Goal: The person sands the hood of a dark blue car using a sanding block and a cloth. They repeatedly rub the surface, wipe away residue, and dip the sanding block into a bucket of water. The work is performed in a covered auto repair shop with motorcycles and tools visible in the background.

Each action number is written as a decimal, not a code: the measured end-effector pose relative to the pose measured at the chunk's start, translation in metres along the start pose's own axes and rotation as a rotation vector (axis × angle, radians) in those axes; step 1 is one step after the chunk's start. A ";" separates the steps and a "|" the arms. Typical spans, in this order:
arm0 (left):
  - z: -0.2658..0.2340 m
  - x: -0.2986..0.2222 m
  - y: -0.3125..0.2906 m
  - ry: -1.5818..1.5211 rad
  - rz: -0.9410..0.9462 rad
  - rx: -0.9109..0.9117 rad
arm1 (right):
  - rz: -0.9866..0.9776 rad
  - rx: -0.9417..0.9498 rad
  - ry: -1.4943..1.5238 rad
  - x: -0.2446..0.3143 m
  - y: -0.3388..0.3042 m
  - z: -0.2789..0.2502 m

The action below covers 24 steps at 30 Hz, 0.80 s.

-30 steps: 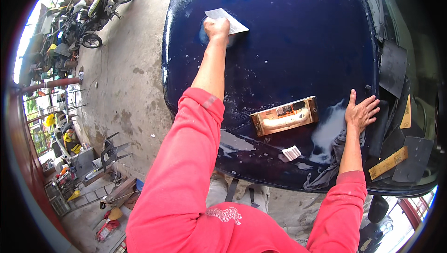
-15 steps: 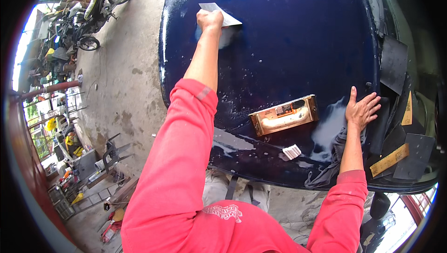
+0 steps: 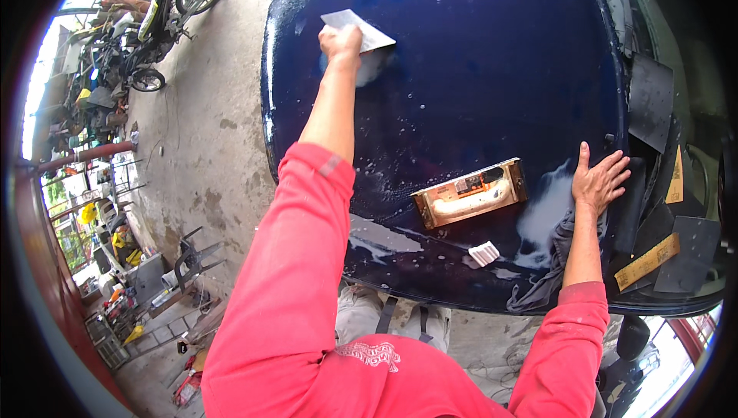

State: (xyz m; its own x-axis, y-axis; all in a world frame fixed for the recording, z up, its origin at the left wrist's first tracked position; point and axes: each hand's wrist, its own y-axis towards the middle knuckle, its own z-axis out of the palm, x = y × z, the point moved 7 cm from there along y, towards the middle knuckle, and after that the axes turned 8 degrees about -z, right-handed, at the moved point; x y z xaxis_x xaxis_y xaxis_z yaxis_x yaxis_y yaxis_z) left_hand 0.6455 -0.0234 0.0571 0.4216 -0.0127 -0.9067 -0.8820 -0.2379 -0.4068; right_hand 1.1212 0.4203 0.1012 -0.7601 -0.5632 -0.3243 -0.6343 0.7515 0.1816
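Note:
My left hand (image 3: 340, 41) grips a thin pale grey sheet (image 3: 361, 31), fingers closed over its near left edge. The sheet lies slanted over the wet dark blue car hood (image 3: 492, 87), just above a whitish patch (image 3: 372, 66). My right hand (image 3: 600, 181) rests flat with fingers spread near the hood's right edge. Below its wrist lies a crumpled dark grey cloth (image 3: 552, 268). Between my arms stands a tan rectangular tray (image 3: 470, 206) with pale, shiny contents. A small white ridged block (image 3: 483, 253) sits nearer to me.
Dark grey sheets (image 3: 688, 253) and tan strips (image 3: 648, 262) lie by the windshield on the right. Motorcycles (image 3: 165, 22) stand on the concrete floor (image 3: 200, 122) at the left. A dark chair (image 3: 194, 255) and clutter are at lower left.
My left hand has shifted slightly left and toward me with the pale sheet. My right hand stays flat on the hood, and the view has tilted a little.

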 end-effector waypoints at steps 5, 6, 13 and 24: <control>-0.001 -0.007 -0.005 0.023 0.000 -0.021 | 0.009 0.032 -0.018 0.001 0.001 0.000; 0.002 -0.009 -0.005 -0.015 0.030 0.031 | 0.014 0.039 -0.038 0.001 0.001 0.000; 0.001 0.001 0.016 0.152 0.103 -0.034 | 0.019 0.049 -0.010 0.001 0.001 -0.002; -0.005 0.027 -0.069 0.181 0.074 0.107 | 0.012 0.036 -0.014 0.001 0.002 -0.002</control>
State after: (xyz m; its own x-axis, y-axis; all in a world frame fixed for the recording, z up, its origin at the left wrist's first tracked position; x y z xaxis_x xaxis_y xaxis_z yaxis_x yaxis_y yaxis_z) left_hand 0.7189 -0.0124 0.0612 0.3777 -0.2029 -0.9034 -0.9250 -0.1255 -0.3586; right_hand 1.1194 0.4206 0.1032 -0.7653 -0.5492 -0.3355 -0.6194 0.7703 0.1519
